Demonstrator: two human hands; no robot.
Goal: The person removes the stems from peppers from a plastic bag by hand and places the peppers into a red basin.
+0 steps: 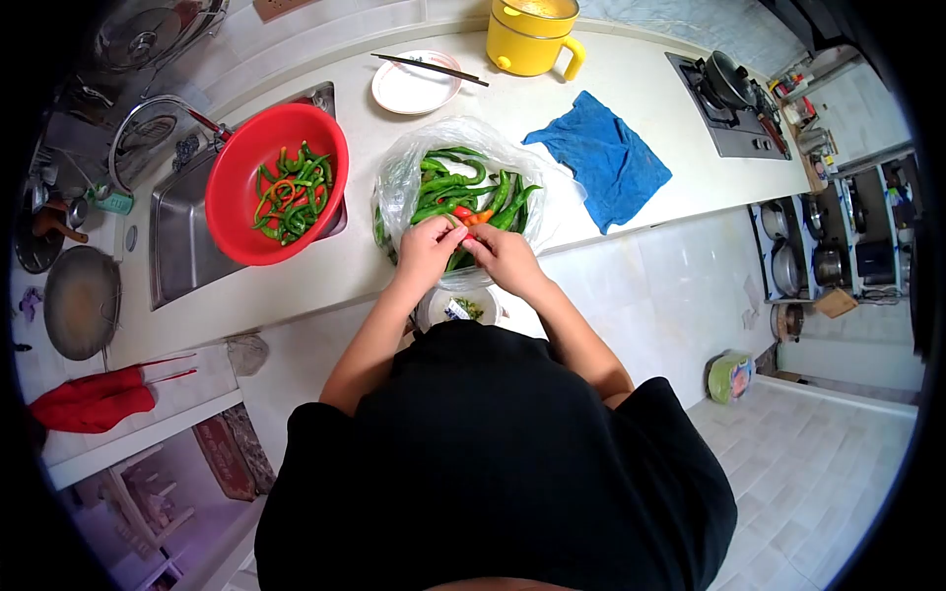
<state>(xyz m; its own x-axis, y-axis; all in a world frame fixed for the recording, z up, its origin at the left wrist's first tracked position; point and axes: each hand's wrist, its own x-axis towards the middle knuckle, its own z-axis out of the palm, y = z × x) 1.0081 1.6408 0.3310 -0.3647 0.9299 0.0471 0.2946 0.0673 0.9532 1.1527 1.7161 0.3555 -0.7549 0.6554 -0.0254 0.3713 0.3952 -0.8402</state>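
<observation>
Both my hands meet over the near edge of a clear plastic bag full of long green peppers, with a few red and orange ones among them. My left hand and my right hand pinch a small red pepper between their fingertips; the fingers cover most of it. Left of the bag, a red basin holds green and red pepper pieces. Below my hands, partly hidden by my black shirt, stands a white bin with green scraps inside.
The basin rests over the edge of a steel sink. Behind the bag are a white plate with black chopsticks across it and a yellow pot. A blue cloth lies to the right, with a gas stove beyond.
</observation>
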